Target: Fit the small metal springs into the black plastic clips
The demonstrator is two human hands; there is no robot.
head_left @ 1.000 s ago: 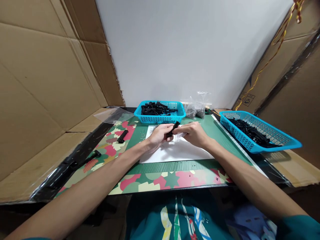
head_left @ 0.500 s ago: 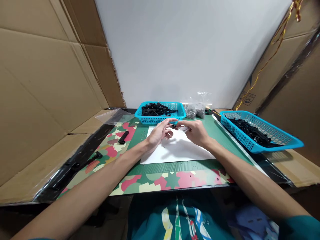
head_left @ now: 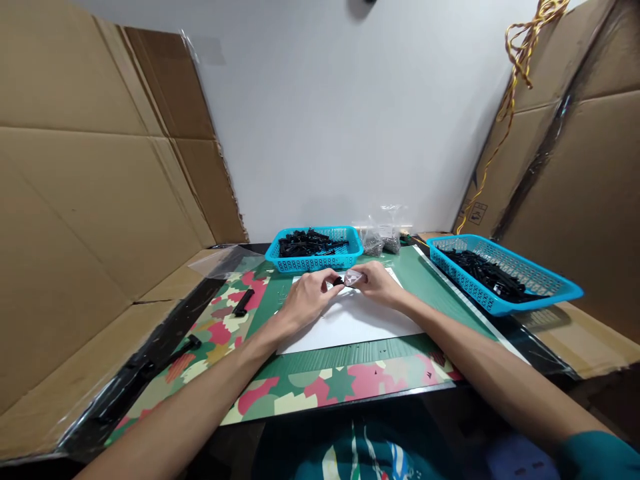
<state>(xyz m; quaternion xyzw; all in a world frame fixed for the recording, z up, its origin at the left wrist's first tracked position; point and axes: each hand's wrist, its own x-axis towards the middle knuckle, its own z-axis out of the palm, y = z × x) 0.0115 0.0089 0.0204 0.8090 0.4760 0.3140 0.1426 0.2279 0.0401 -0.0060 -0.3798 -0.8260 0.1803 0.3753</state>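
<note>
Over a white sheet (head_left: 350,320) on the green mat, my left hand (head_left: 311,293) pinches a small black part (head_left: 339,282) between thumb and fingers. Close beside it on the right, my right hand (head_left: 377,283) is closed on a small clear plastic piece (head_left: 353,277), which meets or nearly meets the black part. Its exact shape is too small to tell. Behind my hands stands a blue basket (head_left: 314,265) heaped with black parts.
A second blue basket (head_left: 545,303) of black parts is at the right. Bags of small pieces (head_left: 389,240) lean by the wall. Two black parts (head_left: 243,303) (head_left: 187,347) and a clear plastic sheet (head_left: 225,261) lie at the left. Cardboard walls flank the table.
The view has tilted upward. My left hand has turned over from an open, palm-up pose and its fingers have closed on the black part. My right hand stays closed near it.
</note>
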